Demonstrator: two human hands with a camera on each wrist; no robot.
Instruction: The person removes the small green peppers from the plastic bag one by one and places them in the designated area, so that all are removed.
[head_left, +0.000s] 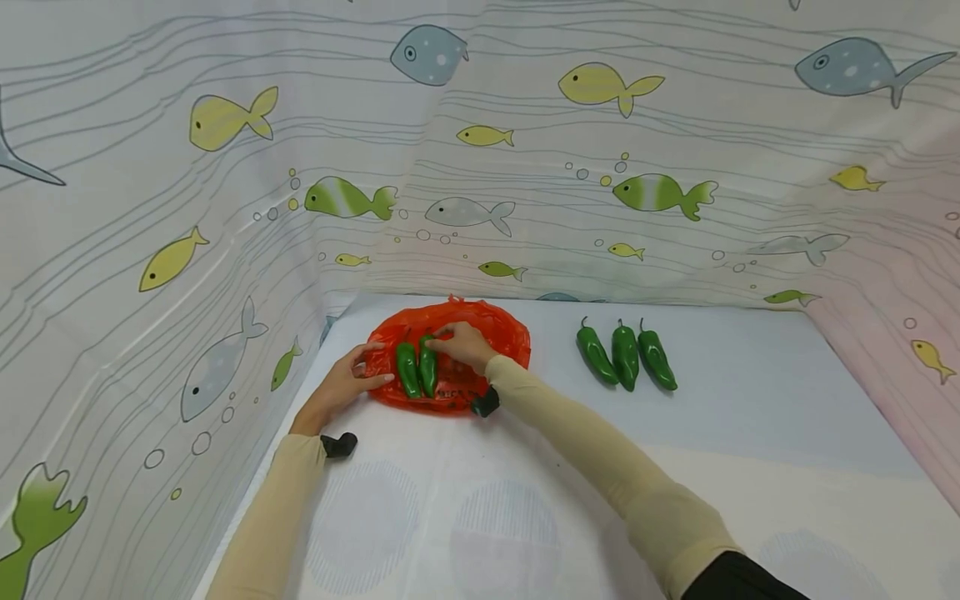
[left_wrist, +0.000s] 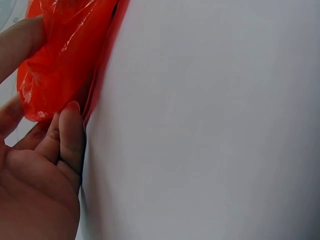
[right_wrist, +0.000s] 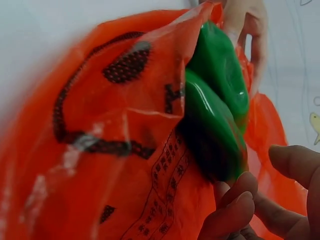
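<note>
A red plastic bag [head_left: 506,329] with black print lies spread on the white table. Two green chili peppers sit side by side at its opening, a left pepper [head_left: 407,371] and a right pepper [head_left: 428,373]. At the bag's left edge, my left hand [head_left: 341,385] holds the red film [left_wrist: 75,55] between thumb and fingers. My right hand [head_left: 465,345] is over the bag at the stem end of the right pepper. In the right wrist view its fingertips [right_wrist: 245,182] are by that pepper [right_wrist: 212,125], while the thumb stands apart. The pepper's stem is hidden there.
To the right of the bag, three more green chili peppers [head_left: 625,357] lie in a row on the white table [head_left: 750,392]. A fish-patterned curtain [head_left: 525,167] encloses the back and sides. Each wrist carries a small black camera [head_left: 339,445].
</note>
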